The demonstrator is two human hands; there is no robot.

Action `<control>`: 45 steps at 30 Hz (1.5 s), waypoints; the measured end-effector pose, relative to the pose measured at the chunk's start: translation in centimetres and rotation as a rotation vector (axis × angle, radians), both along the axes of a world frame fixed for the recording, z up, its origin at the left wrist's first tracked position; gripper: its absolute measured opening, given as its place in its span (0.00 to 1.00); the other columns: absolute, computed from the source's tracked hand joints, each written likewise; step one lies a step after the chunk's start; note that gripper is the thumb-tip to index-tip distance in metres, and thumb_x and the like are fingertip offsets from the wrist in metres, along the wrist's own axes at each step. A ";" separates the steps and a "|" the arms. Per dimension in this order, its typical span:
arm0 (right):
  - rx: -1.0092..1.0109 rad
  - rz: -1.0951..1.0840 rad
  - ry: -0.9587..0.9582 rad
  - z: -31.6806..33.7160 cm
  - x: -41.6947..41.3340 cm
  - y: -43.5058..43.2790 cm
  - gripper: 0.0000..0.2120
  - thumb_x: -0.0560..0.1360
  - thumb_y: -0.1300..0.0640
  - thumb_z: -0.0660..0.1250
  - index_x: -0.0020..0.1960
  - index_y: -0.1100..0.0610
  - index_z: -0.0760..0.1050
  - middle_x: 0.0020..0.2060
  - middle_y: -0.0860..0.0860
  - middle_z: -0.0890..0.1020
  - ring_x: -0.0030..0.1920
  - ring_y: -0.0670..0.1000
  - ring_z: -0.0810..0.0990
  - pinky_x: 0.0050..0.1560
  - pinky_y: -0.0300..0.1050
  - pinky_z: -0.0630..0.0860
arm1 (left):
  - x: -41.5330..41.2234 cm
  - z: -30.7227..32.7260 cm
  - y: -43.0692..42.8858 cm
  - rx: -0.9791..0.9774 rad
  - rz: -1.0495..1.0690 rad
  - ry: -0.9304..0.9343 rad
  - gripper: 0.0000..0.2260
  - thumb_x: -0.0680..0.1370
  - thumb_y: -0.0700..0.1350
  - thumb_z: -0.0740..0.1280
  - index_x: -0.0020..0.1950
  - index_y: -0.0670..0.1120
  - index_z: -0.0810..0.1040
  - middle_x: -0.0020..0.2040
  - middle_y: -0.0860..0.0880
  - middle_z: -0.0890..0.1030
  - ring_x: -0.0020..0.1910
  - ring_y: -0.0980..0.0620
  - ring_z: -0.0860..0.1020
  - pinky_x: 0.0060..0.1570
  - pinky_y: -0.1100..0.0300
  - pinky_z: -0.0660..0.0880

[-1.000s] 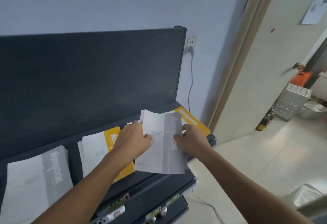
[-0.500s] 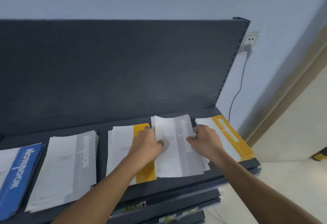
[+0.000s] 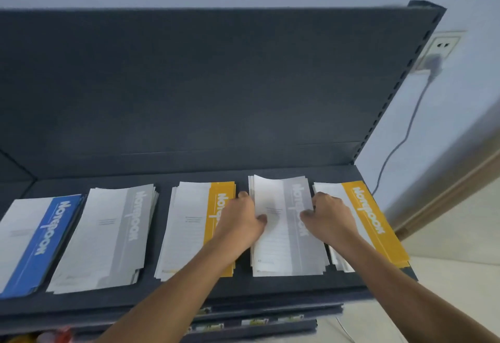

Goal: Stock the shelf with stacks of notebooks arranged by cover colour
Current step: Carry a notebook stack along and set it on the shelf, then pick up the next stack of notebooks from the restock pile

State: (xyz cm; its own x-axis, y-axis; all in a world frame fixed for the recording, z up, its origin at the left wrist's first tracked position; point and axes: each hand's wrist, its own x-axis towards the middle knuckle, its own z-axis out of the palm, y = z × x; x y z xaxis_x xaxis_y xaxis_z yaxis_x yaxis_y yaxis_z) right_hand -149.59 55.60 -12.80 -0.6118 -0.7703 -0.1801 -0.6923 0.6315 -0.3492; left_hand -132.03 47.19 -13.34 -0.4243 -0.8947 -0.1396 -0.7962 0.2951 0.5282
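Observation:
A stack of grey-covered notebooks (image 3: 284, 245) lies flat on the dark shelf (image 3: 243, 287), between two yellow-covered stacks (image 3: 189, 223) (image 3: 370, 215). My left hand (image 3: 239, 221) grips the grey stack's left edge, thumb on top. My right hand (image 3: 328, 214) grips its right edge, fingers curled over the cover. Further left lie another grey stack (image 3: 108, 237) and a blue stack (image 3: 35, 240).
The shelf's dark back panel (image 3: 189, 85) rises behind the stacks. A wall socket (image 3: 439, 50) with a plugged cable sits to the right. A door frame (image 3: 446, 196) and pale floor are at the far right. Lower shelf edges with price labels (image 3: 257, 321) show below.
The grey stack came down from mid-air onto the shelf between the yellow stacks. My view swung left and down, bringing the blue stack into sight. Both hands stay on the stack's edges.

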 end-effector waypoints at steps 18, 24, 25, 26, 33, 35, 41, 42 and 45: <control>-0.045 0.418 0.260 1.8 1.6 -2.7 0.08 0.76 0.56 0.67 0.46 0.57 0.69 0.40 0.52 0.78 0.35 0.54 0.74 0.30 0.43 0.64 | 3.6 0.8 1.6 -0.146 0.124 -0.024 0.18 0.81 0.57 0.64 0.66 0.47 0.73 0.55 0.49 0.80 0.50 0.47 0.80 0.49 0.51 0.78; -0.165 0.706 0.219 3.7 9.7 -7.5 0.09 0.78 0.49 0.65 0.52 0.54 0.71 0.48 0.52 0.80 0.47 0.59 0.81 0.36 0.47 0.69 | 12.8 3.6 0.1 -0.166 0.251 -0.017 0.13 0.81 0.52 0.65 0.64 0.49 0.76 0.47 0.55 0.80 0.43 0.54 0.78 0.44 0.57 0.75; -0.182 0.747 0.202 3.8 11.3 -8.0 0.10 0.78 0.49 0.65 0.54 0.54 0.72 0.50 0.52 0.80 0.49 0.59 0.81 0.39 0.48 0.72 | 14.6 3.8 0.1 -0.171 0.272 -0.032 0.13 0.81 0.52 0.65 0.63 0.49 0.76 0.47 0.55 0.80 0.43 0.54 0.78 0.44 0.58 0.74; -0.197 0.784 0.185 4.0 12.9 -8.5 0.11 0.78 0.49 0.64 0.57 0.54 0.73 0.52 0.52 0.80 0.50 0.59 0.81 0.40 0.49 0.74 | 16.5 4.0 0.1 -0.167 0.298 -0.046 0.13 0.81 0.52 0.65 0.63 0.50 0.76 0.48 0.55 0.81 0.43 0.54 0.78 0.43 0.58 0.74; -0.266 1.018 0.207 5.3 25.2 -11.3 0.14 0.79 0.50 0.61 0.62 0.54 0.72 0.58 0.52 0.80 0.55 0.59 0.80 0.46 0.50 0.74 | 29.0 5.3 -0.5 -0.183 0.486 -0.074 0.12 0.81 0.53 0.62 0.63 0.52 0.76 0.47 0.58 0.79 0.43 0.55 0.77 0.43 0.58 0.73; -0.287 1.073 0.259 6.0 29.2 -12.0 0.15 0.81 0.49 0.60 0.64 0.54 0.71 0.58 0.51 0.80 0.55 0.58 0.80 0.44 0.49 0.72 | 33.0 5.7 -0.4 -0.178 0.532 -0.039 0.11 0.81 0.52 0.63 0.62 0.53 0.77 0.46 0.60 0.79 0.42 0.56 0.78 0.44 0.57 0.75; -0.307 1.189 0.225 7.0 42.9 -14.0 0.13 0.80 0.50 0.59 0.62 0.53 0.72 0.56 0.49 0.80 0.52 0.56 0.80 0.48 0.50 0.76 | 46.8 6.1 1.5 -0.237 0.640 -0.042 0.09 0.80 0.51 0.62 0.57 0.52 0.77 0.43 0.60 0.80 0.45 0.52 0.80 0.47 0.54 0.77; -0.302 1.197 0.212 7.0 45.2 -14.2 0.14 0.80 0.49 0.59 0.63 0.54 0.72 0.56 0.49 0.79 0.52 0.56 0.80 0.50 0.51 0.77 | 49.3 6.1 1.8 -0.243 0.659 -0.054 0.08 0.80 0.51 0.62 0.57 0.52 0.77 0.44 0.58 0.80 0.45 0.52 0.80 0.47 0.55 0.78; -0.321 1.244 0.184 6.7 51.7 -14.9 0.15 0.80 0.48 0.59 0.63 0.53 0.72 0.52 0.49 0.79 0.51 0.56 0.80 0.48 0.51 0.77 | 56.5 5.7 2.5 -0.238 0.704 -0.095 0.09 0.80 0.51 0.63 0.57 0.51 0.77 0.45 0.57 0.81 0.44 0.55 0.79 0.42 0.60 0.75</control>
